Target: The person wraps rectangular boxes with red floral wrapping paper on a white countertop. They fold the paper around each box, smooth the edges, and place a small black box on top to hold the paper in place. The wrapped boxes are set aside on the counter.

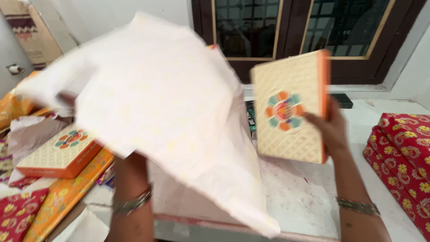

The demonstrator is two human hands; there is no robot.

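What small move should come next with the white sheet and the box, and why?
Probably lower the white sheet flat onto the table. The left hand is hidden under it, it hangs in the air, and the right hand holds the cream and orange box upright beside it.

Dark wood-framed window (304,31), white wall (134,9), pale floor (363,130)

The right hand (331,127) holds a cream box (289,105) with an orange edge upright. The left hand, hidden, lifts a blurred white sheet (165,116) over the table (304,197).
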